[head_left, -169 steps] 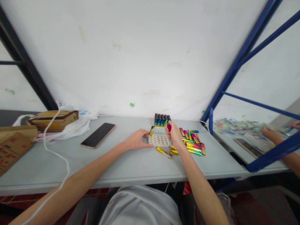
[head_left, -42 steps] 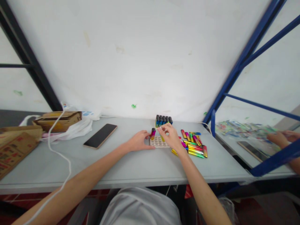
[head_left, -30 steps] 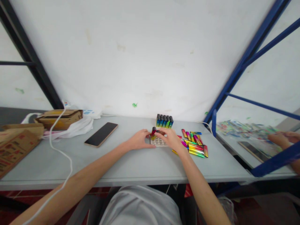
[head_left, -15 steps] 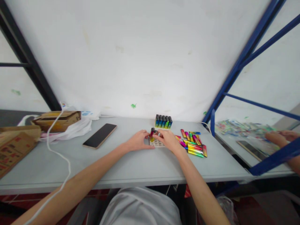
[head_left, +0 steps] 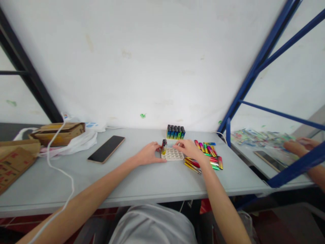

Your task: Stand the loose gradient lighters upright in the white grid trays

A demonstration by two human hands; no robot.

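Note:
A white slotted tray (head_left: 173,155) lies on the grey table (head_left: 142,176). One magenta and yellow lighter (head_left: 164,147) stands upright in its left corner. My left hand (head_left: 147,155) rests curled against the tray's left edge, beside that lighter. My right hand (head_left: 188,149) hovers over the tray's right side with fingers bent; I cannot see anything in them. A loose pile of iridescent lighters (head_left: 207,156) lies to the right of that hand. A full block of upright lighters (head_left: 175,132) stands behind the tray.
A black phone (head_left: 106,153) lies left of centre. Cardboard boxes (head_left: 58,131), a white plastic bag (head_left: 76,142) and a white cable (head_left: 61,169) sit at the left. A blue metal frame (head_left: 256,67) borders the right. Another person's hands (head_left: 302,149) work at the neighbouring table.
My right hand set the magenta lighter upright into the tray's left corner, let go, and drew back to the right. My left hand stayed at the tray.

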